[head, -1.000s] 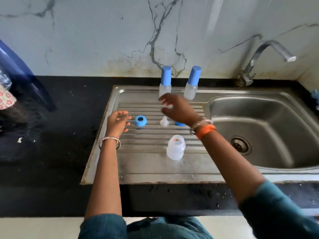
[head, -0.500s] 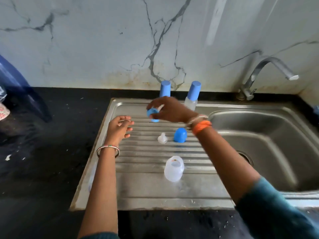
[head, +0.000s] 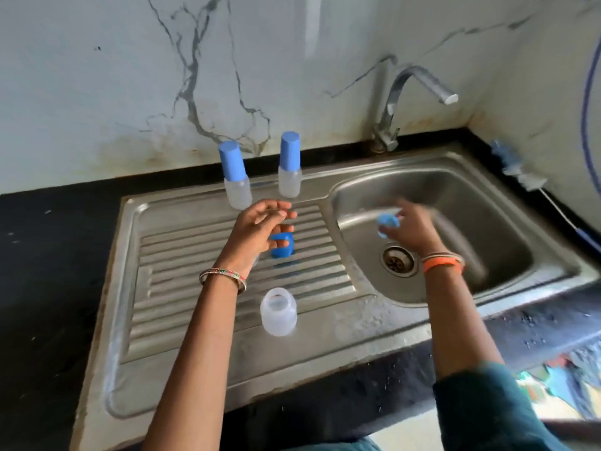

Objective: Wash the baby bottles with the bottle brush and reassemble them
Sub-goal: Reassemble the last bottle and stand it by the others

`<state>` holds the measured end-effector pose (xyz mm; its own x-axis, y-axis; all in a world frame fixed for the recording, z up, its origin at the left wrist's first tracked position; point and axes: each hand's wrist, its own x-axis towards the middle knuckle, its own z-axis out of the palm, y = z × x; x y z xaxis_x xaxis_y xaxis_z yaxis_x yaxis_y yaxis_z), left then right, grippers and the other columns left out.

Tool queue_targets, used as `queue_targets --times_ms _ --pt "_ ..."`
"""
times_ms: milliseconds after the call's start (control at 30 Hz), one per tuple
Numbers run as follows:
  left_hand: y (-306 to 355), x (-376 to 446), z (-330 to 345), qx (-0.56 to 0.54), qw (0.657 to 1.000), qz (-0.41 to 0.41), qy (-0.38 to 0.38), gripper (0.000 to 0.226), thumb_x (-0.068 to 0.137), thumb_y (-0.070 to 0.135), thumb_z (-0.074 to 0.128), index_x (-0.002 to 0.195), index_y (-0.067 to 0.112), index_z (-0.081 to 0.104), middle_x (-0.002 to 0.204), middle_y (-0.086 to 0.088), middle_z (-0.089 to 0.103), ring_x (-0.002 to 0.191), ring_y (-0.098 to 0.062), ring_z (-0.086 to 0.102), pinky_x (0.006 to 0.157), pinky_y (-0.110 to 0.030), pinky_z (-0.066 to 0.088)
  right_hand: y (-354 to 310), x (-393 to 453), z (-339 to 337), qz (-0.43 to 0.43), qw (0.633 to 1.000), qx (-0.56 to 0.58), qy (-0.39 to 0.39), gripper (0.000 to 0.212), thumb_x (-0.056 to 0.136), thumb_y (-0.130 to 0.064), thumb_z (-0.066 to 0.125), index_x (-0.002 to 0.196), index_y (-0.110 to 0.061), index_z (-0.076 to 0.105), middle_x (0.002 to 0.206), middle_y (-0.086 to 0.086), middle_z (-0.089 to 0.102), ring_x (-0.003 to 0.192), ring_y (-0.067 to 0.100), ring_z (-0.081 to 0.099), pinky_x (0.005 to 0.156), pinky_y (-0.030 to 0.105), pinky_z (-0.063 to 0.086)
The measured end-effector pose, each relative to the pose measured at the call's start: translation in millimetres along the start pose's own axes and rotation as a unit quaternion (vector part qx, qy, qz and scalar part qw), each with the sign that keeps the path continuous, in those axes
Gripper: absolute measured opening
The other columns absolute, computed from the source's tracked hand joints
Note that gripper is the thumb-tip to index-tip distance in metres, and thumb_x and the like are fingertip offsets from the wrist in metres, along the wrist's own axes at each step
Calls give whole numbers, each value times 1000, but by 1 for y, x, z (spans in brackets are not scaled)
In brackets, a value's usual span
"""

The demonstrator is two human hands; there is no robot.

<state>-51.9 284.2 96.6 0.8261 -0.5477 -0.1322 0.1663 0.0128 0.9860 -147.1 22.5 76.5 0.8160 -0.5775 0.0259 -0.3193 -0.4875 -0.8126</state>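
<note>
no writing is readable anywhere. the blurred right hand [head: 411,231] pinches a small blue plastic ring [head: 387,222] over the steel sink basin [head: 487,203]. the left hand [head: 260,229], fingers loosely spread, partly hides a blue dome cap [head: 282,246] on the ribbed drainboard [head: 182,255]; the clear uncapped bottle [head: 278,311] stands nearer.

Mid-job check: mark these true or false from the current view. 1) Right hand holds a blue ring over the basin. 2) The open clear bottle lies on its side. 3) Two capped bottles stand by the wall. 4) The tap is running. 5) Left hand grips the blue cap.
1) True: the right hand grips the small blue plastic ring above the steel sink basin.
2) False: the open clear plastic bottle stands upright on the ribbed steel drainboard.
3) True: two blue-capped clear bottles.
4) False: no water leaves the chrome tap.
5) False: the left hand hovers open above the blue domed cap.
</note>
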Motion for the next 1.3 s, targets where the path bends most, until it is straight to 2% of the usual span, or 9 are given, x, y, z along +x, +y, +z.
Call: queue_targets --times_ms 100,233,333,433,700,900,1033,1167,1300 --pt "-3 -1 -4 8 1000 -19 -17 21 97 12 47 114 21 55 112 0 65 99 -18 64 76 -33 54 -17 -10 32 -12 990 108 94 30 83 -15 72 112 -18 65 88 2 64 84 20 64 82 39 53" --pt "-6 -2 -25 -204 974 -85 -51 35 87 25 56 121 23 51 117 -7 59 99 -23 65 84 -46 52 -82 -34 80 -119 956 266 -12 16 84 -3 70 93 -13 62 87 1 67 80 7 66 77 26 55" --pt "-8 -8 -45 -289 955 -52 -50 50 70 28 74 116 14 62 106 -12 68 89 -23 69 83 -41 57 -107 -40 112 -226 955 132 -138 32 81 -8 73 110 -16 63 101 -2 69 98 1 63 82 11 46" --pt "-8 -15 -67 -269 962 -35 25 29 81 11 64 110 9 60 105 -16 67 87 -23 71 73 -28 58 -116 -30 125 -178 955 126 -201 62 83 -5 70 136 -23 42 107 1 63 101 9 61 90 23 51" --pt "-12 -22 -97 -196 974 -38 104 26 90 0 51 109 16 60 104 -9 65 88 -22 68 71 -26 58 -115 -5 177 -323 841 -245 -359 21 82 -1 67 102 -6 73 101 10 72 86 14 66 82 19 46" --pt "-10 -8 -78 -266 962 -8 59 81 34 30 96 105 16 59 96 -7 71 87 -21 70 71 -25 57 -152 23 94 -152 916 58 -367 20 82 11 63 99 3 69 88 14 72 68 8 68 74 21 58" --pt "-10 -1 -61 -281 960 0 -14 67 36 31 97 98 22 70 101 -7 70 91 -20 69 74 -27 57 -111 35 22 14 916 255 -309 22 78 1 59 80 -13 76 76 0 73 73 9 69 67 19 56" --pt "-15 -2 -41 -253 966 -26 -42 64 32 33 97 92 26 75 101 -7 70 88 -21 70 71 -28 57 -11 35 -5 162 973 -160 -28 14 86 -6 61 96 1 68 99 20 70 92 29 68 78 27 56" --pt "-10 -3 -30 -220 973 -44 -57 86 36 35 96 113 17 62 102 -6 70 89 -22 69 72 -28 57 -2 21 -47 212 953 215 -19 17 66 11 72 73 -4 68 53 3 66 45 7 61 43 12 47"
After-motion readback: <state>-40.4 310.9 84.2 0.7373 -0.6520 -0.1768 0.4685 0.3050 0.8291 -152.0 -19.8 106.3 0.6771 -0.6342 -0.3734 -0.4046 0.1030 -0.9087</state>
